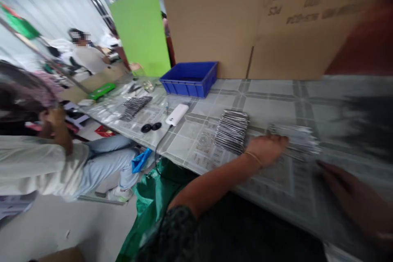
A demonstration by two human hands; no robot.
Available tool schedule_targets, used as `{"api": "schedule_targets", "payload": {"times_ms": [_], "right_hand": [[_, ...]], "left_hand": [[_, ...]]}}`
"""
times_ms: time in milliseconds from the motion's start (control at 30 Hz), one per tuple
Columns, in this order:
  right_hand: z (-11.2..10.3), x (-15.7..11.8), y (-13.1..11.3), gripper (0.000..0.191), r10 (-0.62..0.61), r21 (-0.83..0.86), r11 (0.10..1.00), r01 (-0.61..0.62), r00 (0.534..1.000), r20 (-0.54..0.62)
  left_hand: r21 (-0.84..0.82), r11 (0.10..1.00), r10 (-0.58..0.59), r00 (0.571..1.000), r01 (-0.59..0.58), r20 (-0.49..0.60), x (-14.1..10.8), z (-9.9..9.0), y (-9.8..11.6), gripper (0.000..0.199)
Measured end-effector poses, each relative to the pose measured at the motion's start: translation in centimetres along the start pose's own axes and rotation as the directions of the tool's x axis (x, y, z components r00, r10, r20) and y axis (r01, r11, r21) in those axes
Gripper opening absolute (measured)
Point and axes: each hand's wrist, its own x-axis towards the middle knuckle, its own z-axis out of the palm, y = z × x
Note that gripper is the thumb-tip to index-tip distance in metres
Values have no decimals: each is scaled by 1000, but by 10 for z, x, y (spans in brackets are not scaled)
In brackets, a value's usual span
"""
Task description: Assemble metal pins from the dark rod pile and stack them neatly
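The only view looks forward and down from the wearer's head, close above the grey-and-white tile-patterned table (193,141), which runs diagonally below it.

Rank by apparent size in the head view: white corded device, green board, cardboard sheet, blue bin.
Largest to smallest:
Cardboard sheet
Green board
Blue bin
White corded device

Dark sleeve (179,229) with a mottled greyish pattern, ending near the left elbow; thin, light wristband (254,158) below.
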Motion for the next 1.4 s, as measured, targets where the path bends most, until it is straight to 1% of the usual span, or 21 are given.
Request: {"api": "schedule_targets", "payload": {"times_ms": [33, 67, 133, 167, 233, 333, 500, 700, 833, 967, 1167, 1400], "right_hand": [[-6, -1, -3, 40, -1, 67, 998, -2, 999, 53], [-12, -2, -9, 41, 7, 125, 992, -16, 998, 68], [-21, -2, -22, 37, -27, 241, 970, -4, 992, 126], [-23, -1, -27, 33, -37, 291, 957, 12, 996, 81], [-23, 3, -34, 27, -75, 351, 935, 45, 995, 72], [-20, 8, -37, 21, -75, 388, 921, 33, 993, 92], [-19, 4, -43, 16, -100, 424, 904, 52, 991, 92], [-20, 0, -48, 14, -131, 449, 889, 89, 989, 64], [-21, 1, -50, 14, -125, 452, 889, 79, 990, 72], [-20, 1, -49, 14, -138, 470, 879, 87, 988, 76], [-20, 1, -48, 14, -98, 463, 884, 62, 994, 54], [-21, 1, -49, 14, -160, 478, 872, 101, 984, 84]], "left_hand": [[-43, 999, 1, 1000, 0, 23, -10, 1, 4, 31], [-81, 997, -17, 999, 19, 35, -20, 3, 8, 32], [-167, 983, -70, 997, 74, 29, -38, 12, 12, 33], [-199, 976, -80, 996, 84, 33, -45, 18, 13, 35], [-232, 967, -107, 994, 110, 24, -52, 31, 12, 35], [-231, 967, -115, 993, 109, -10, -53, 42, 10, 36], [-219, 972, -101, 994, 88, -48, -54, 43, 10, 37], [-182, 977, -112, 994, 108, -8, -53, 46, 10, 39], [-170, 980, -112, 994, 108, -14, -53, 43, 11, 39], [-149, 983, -105, 994, 105, 9, -53, 41, 12, 39], [-181, 978, -110, 993, 102, -36, -52, 44, 11, 37], [-176, 977, -124, 992, 119, -17, -52, 43, 11, 37]]}}
